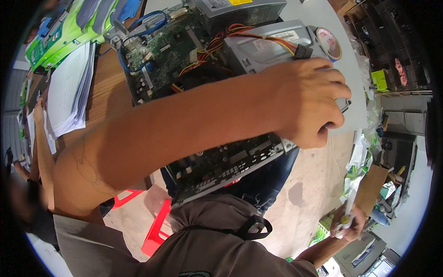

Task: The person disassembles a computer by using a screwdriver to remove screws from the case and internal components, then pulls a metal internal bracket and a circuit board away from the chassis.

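Left forearm (207, 115) across chassis (236, 171) edges

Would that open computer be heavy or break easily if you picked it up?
The open computer is probably heavy, with its big metal box. Its uncovered green circuit board could break if bumped. The thin, curving wires might flop and snag.

The left forearm (207, 117) is stretching across the open desktop computer case (237, 173), its elbow (76, 184) bending beyond the case's left side. At the case's right end, the left hand (311, 104) is showing its back, knuckles arching, fingers curling downward and thumb bending on the near side; the fingertips are mostly hiding, so they may or may not be touching anything. Well apart, to the case's lower right, the right forearm (318, 249) is slanting upward, and the right hand (348, 226) is folding its fingers into a grip.
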Motion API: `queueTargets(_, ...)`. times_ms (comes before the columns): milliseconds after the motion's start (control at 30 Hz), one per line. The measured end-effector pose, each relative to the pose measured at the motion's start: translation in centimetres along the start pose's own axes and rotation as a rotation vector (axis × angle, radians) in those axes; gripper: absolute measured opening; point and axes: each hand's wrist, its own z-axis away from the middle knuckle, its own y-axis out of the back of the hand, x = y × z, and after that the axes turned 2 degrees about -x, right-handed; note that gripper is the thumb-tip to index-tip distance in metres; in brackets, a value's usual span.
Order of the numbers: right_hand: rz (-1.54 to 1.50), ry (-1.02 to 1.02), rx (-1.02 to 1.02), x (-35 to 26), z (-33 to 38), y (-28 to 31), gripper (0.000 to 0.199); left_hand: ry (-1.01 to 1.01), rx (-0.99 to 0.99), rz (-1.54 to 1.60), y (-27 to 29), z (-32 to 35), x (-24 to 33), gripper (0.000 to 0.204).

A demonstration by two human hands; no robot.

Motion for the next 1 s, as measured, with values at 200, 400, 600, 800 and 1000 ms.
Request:
queueTargets(200,0.080,0.060,0.490,0.2,-9.7,0.5,0.062,0.079,-0.096,0.045,0.9,-0.3,0.4,0.012)
queueTargets(400,0.125,0.001,0.561,2.3,-20.7,1.2,0.060,0.060,-0.006,0.066,0.5,-0.3,0.2,0.013)
queueTargets(600,0.152,-0.027,0.787,6.7,-26.9,4.0,0.018,0.169,-0.018,0.174,1.2,-1.7,0.5,0.025)
queueTargets(800,-0.132,0.062,0.686,6.6,-25.9,4.8,0.016,0.207,-0.079,0.007,3.4,-8.1,-5.2,0.018)
queueTargets(1000,-0.140,0.053,0.696,5.8,-26.1,4.4,0.018,0.462,-0.737,-0.387,-1.4,-12.3,-12.7,0.010)
